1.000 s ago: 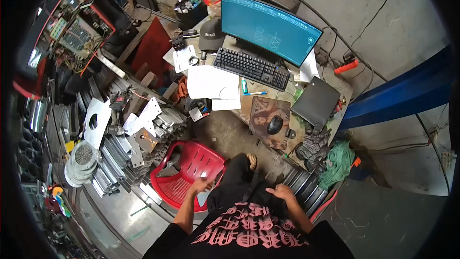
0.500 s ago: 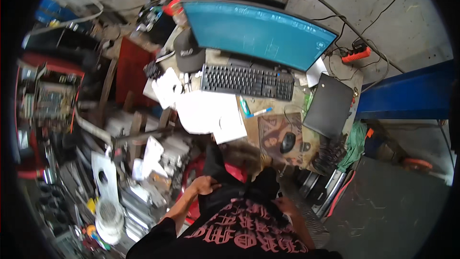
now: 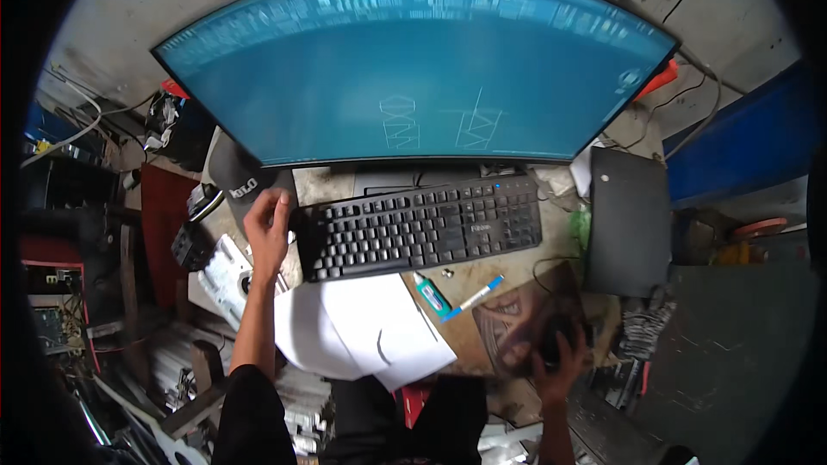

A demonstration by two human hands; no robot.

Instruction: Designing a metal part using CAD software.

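Left hand [image 3: 268,220]: bare, fingers loosely bent, at the left end of the keyboard and beside the dark cap [image 3: 231,164]. No held item visible; whether it is empty, or touches the keyboard's edge, cannot be told.

Right hand [image 3: 562,370]: bare, laid over the mouse, fingers to either side, grasping it from above; finger detail blurred.

Mouse [image 3: 551,345]: one, dark, partly covered by the hand. Lies directly under the right fingers, on the patterned mouse pad [image 3: 506,327], at the near right of the desk. Right hand nearer; left hand well apart, far and to the left. Long axis appears to run near to far, front end seemingly pointed away from the person, toward the monitor [image 3: 413,69]; exact angle hidden.

Keyboard [image 3: 422,228]: one, black, flat, between monitor and white paper sheets [image 3: 362,319]. Long axis left to right, the right end slightly farther than the left; typing edge faces the person. Left hand nearer, just beside its left end; right hand apart, nearer the person and right of its right end.

Sundries between keyboard and mouse pad: green-and-white bottle [image 3: 432,294]; blue-and-white pen [image 3: 474,296], slanting far right. Black flat case [image 3: 629,224]: right of keyboard, long axis near to far.
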